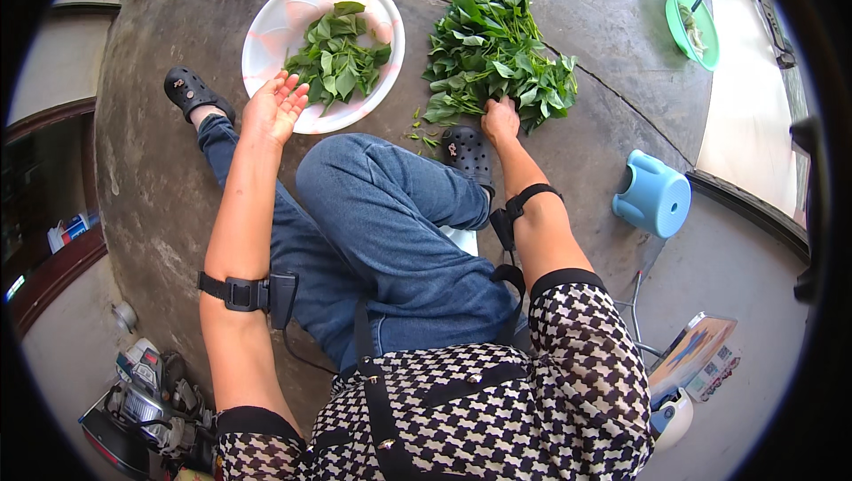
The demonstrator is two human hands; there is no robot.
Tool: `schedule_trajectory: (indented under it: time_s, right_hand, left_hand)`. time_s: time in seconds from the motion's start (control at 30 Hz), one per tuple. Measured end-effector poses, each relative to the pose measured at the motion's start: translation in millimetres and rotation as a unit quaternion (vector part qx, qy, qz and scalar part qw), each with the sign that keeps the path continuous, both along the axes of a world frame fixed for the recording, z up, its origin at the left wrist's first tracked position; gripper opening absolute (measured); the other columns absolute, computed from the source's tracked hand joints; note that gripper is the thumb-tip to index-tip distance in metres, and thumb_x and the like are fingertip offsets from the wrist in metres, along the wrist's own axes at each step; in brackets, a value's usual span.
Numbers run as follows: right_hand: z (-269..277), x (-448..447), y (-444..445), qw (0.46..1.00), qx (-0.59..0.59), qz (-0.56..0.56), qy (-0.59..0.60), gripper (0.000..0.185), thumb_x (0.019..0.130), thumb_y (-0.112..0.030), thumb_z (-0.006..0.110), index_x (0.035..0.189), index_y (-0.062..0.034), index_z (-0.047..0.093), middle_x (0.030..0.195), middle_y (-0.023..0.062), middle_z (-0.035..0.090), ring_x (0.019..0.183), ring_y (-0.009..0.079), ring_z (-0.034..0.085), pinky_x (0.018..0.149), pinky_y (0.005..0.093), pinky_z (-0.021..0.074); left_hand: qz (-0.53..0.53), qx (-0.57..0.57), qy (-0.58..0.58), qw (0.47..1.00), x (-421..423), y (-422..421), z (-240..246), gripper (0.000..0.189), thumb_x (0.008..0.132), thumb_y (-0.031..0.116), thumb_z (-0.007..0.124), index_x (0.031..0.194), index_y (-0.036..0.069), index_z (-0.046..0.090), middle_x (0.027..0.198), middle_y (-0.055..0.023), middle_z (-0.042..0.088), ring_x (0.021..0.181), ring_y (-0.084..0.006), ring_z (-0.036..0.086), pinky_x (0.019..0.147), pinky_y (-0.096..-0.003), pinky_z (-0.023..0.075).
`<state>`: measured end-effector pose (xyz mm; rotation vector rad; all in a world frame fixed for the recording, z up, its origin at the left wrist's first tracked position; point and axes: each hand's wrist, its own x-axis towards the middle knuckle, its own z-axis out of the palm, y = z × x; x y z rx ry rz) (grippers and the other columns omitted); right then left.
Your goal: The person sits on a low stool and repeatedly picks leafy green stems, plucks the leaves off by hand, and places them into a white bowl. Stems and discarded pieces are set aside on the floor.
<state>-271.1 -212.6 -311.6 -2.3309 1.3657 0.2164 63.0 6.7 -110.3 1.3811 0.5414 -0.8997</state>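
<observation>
A heap of leafy green stems (496, 48) lies on the concrete floor, right of a white and pink round basin (266, 48). Loose green leaves (343, 62) lie in that basin. My left hand (274, 108), palm up with fingers apart and slightly curled, is at the basin's lower left rim and holds nothing that shows. My right hand (500, 119) reaches to the near edge of the heap; its fingertips are partly hidden among the leaves, so its grip cannot be made out. Small cut stem bits (423, 138) are scattered on the floor between basin and heap, beside my right shoe.
A light blue plastic stool (655, 195) lies on its side at right. A green basin (713, 35) with pale food and a dark handle stands at far upper right. My black clogs (193, 89) rest on the floor. A motorcycle (143, 408) is at lower left.
</observation>
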Motion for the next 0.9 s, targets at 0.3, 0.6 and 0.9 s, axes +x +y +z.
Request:
schedule_trajectory:
  time_s: [0.3, 0.6, 0.9]
  right_hand:
    - [84.2, 2.3, -39.6, 0.853, 0.324, -0.120, -0.391, 0.017, 0.082, -0.019, 0.071, 0.087, -0.0039, 0.065, 0.074, -0.0009, 0.063, 0.064, 0.0088, 0.055, 0.060, 0.0251, 0.0451]
    - [200.0, -24.1, -68.7, 0.863, 0.230, -0.104, -0.438, 0.013, 0.084, -0.012, 0.068, 0.094, -0.0040, 0.066, 0.073, -0.0035, 0.060, 0.063, 0.0043, 0.049, 0.056, 0.0205, 0.0389]
    - [315.6, -34.8, -33.0, 0.859, 0.277, 0.075, -0.424, 0.025, 0.088, -0.003, 0.054, 0.113, -0.0002, 0.057, 0.092, 0.0016, 0.060, 0.075, 0.0069, 0.056, 0.068, 0.0237, 0.0492]
  left_hand:
    - [-0.082, -0.089, -0.069, 0.990, -57.7, -3.6, 57.0, 0.022, 0.094, 0.013, 0.050, 0.114, 0.005, 0.056, 0.099, -0.0091, 0.062, 0.085, -0.0228, 0.063, 0.073, -0.0328, 0.0512]
    - [-0.237, -0.139, -0.154, 0.949, -142.8, -31.2, 105.8, 0.018, 0.094, 0.011, 0.054, 0.110, 0.004, 0.057, 0.095, -0.0059, 0.064, 0.075, -0.0131, 0.063, 0.064, -0.0235, 0.0512]
    - [-0.358, -0.064, -0.667, 0.650, -204.4, -92.0, 115.8, 0.019, 0.087, 0.012, 0.062, 0.103, 0.006, 0.069, 0.086, 0.0002, 0.067, 0.074, -0.0095, 0.059, 0.066, -0.0250, 0.0482]
